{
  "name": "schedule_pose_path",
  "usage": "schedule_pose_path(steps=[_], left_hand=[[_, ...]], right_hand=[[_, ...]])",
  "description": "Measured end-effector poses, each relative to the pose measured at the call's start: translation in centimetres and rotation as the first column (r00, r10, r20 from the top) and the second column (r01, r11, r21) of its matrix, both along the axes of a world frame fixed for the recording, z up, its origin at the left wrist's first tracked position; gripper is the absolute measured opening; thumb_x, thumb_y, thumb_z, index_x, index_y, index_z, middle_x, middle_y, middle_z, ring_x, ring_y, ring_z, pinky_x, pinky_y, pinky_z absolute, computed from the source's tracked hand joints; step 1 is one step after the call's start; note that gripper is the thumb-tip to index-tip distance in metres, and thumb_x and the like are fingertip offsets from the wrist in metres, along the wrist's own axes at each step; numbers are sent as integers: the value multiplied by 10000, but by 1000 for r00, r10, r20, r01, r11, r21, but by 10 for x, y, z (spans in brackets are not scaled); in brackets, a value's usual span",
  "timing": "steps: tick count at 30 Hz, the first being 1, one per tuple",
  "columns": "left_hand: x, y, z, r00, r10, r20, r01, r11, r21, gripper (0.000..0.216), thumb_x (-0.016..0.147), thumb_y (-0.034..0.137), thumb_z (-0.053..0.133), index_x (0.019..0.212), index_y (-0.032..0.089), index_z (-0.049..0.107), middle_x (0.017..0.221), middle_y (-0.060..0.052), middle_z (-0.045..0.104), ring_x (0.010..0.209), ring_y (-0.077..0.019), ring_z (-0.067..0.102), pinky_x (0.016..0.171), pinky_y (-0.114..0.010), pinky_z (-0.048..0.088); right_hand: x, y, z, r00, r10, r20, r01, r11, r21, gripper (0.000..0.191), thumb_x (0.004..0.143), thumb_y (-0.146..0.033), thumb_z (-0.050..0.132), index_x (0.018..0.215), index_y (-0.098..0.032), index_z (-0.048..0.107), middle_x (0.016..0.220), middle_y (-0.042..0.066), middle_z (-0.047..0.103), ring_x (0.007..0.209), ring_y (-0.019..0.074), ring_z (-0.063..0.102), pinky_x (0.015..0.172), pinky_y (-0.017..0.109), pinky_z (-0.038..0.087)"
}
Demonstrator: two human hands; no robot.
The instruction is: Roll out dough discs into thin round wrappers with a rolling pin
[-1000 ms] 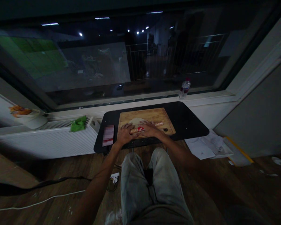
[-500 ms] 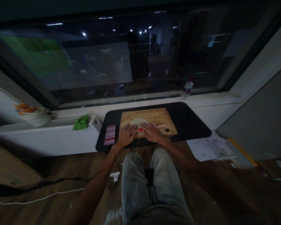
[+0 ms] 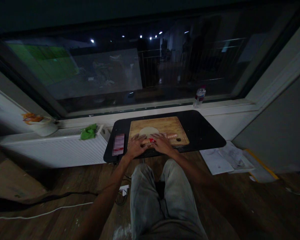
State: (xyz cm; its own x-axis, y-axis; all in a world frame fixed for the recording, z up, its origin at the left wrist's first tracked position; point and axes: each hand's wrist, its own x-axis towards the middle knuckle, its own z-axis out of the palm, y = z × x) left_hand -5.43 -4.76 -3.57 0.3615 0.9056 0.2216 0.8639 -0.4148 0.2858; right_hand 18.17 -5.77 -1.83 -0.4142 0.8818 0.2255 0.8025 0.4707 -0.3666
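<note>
A wooden cutting board lies on a small black table. On the board is a flat round of pale dough. Across its near edge lies a wooden rolling pin with a red label in the middle. My left hand and my right hand rest palm down on the pin, fingers stretched forward, one on each side of the label.
A phone-sized flat item lies at the table's left edge. A water bottle stands on the windowsill. A green cloth and a white bowl sit on the radiator. Papers and cables lie on the wooden floor.
Both hands have drawn the rolling pin back toward me, off the dough's middle to its near edge. The view has shifted slightly.
</note>
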Motion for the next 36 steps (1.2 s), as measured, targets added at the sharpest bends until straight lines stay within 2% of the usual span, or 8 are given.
schedule_pose_path(steps=[4, 8, 11, 16, 22, 27, 32, 36], left_hand=[[3, -3, 11, 998, 28, -56, -27, 999, 19, 578, 1014, 510, 806, 1549, 309, 723, 1649, -58, 713, 1587, -373, 573, 1368, -583, 401], [8, -10, 25, 997, 48, -62, -40, 990, 134, 544, 996, 503, 835, 1493, 303, 739, 1662, -104, 682, 1574, -382, 550, 1324, -595, 414], [15, -21, 31, 994, 78, -71, -61, 975, 214, 339, 1062, 430, 751, 1363, 278, 793, 1522, -134, 737, 1437, -372, 615, 1203, -554, 485], [30, -36, 30, 991, 7, -130, 7, 994, 109, 223, 1114, 211, 637, 1191, 260, 840, 1254, -99, 815, 1213, -284, 710, 1092, -422, 536], [47, -37, 39, 982, 89, -166, -89, 996, 4, 211, 1141, 318, 668, 1187, 239, 858, 1273, -107, 827, 1232, -283, 729, 1034, -371, 562], [62, -35, 47, 953, 160, -258, -174, 984, -33, 250, 1128, 239, 623, 1165, 198, 867, 1260, -146, 830, 1242, -295, 737, 1012, -366, 561], [66, -38, 40, 949, 175, -261, -183, 983, -6, 291, 1130, 228, 579, 1198, 173, 856, 1287, -160, 821, 1254, -312, 734, 1049, -399, 552], [63, -41, 31, 964, 184, -191, -185, 983, 12, 277, 1128, 220, 576, 1190, 187, 844, 1300, -146, 816, 1242, -294, 738, 1066, -392, 550]], right_hand=[[-1, 8, -2, 1000, -5, 1, 5, 999, -40, 579, 1067, -262, 682, 1646, -251, 663, 1680, 131, 679, 1577, 320, 573, 1344, 563, 344], [0, 13, -4, 1000, -11, 17, 12, 997, -71, 571, 1070, -270, 698, 1639, -251, 668, 1699, 126, 662, 1580, 328, 564, 1331, 564, 359], [1, 16, -3, 1000, -6, 27, 9, 996, -94, 561, 1089, -277, 680, 1649, -264, 657, 1700, 123, 661, 1593, 328, 551, 1326, 571, 367], [1, 23, 4, 997, 33, 71, -23, 990, -139, 534, 1089, -346, 704, 1618, -277, 687, 1718, 136, 637, 1624, 377, 504, 1311, 625, 384], [-1, 30, 14, 992, 39, 118, -18, 983, -182, 574, 1019, -404, 792, 1574, -272, 728, 1727, 159, 611, 1601, 428, 509, 1296, 660, 401], [-3, 29, 12, 992, 25, 122, -3, 985, -174, 601, 992, -411, 793, 1575, -280, 726, 1716, 153, 617, 1587, 433, 511, 1280, 654, 408], [-6, 24, 15, 992, -1, 123, 25, 982, -190, 591, 994, -316, 707, 1585, -303, 714, 1745, 127, 597, 1607, 404, 491, 1290, 639, 380], [-8, 22, 21, 991, -23, 132, 50, 978, -202, 552, 1021, -359, 670, 1567, -306, 725, 1735, 117, 606, 1589, 391, 502, 1269, 612, 399]])
